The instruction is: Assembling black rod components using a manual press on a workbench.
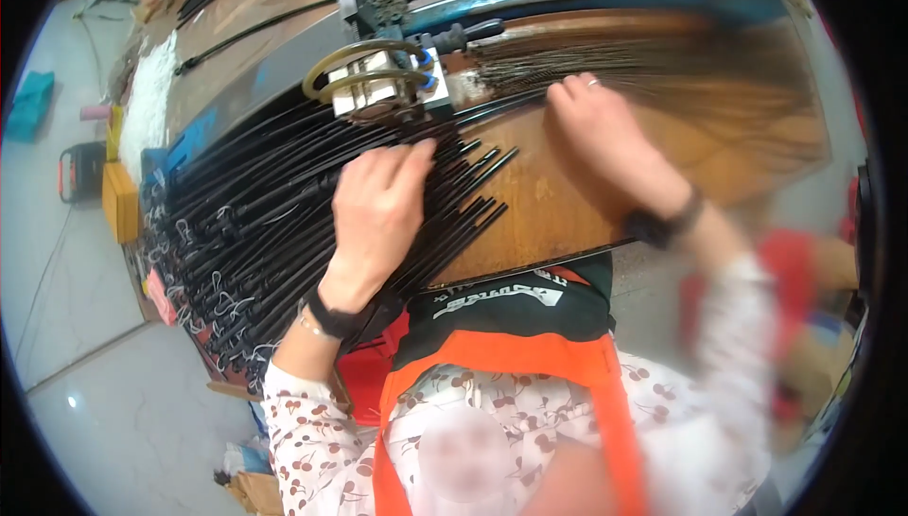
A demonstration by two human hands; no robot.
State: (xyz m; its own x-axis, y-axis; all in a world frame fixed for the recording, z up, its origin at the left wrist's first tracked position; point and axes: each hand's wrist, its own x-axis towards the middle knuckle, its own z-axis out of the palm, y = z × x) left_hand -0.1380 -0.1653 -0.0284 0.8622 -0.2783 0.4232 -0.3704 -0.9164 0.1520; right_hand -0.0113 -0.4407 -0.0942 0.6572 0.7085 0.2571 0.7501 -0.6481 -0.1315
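Observation:
Many slim black rods (284, 175) lie side by side at the left, white loops at their far-left ends. Over their right ends is my left hand (378, 204), fingers bent together around a black rod just below a metal clamp block (378, 90) with curved yellowish hoses. To the right, above the wooden tabletop (539, 185), my right hand (605, 128) has its fingers pinched together at the end of a thin dark rod (506, 106) that runs toward the clamp block. The fingertips partly hide what they grip.
Behind my right hand lies a bundle of thin metal wires (558, 67), blurred at its right end. A blue machine rail (567, 0) crosses the back. A yellow box (120, 202) stands beyond the left table edge. Another person's hand (147, 0) shows at the far left.

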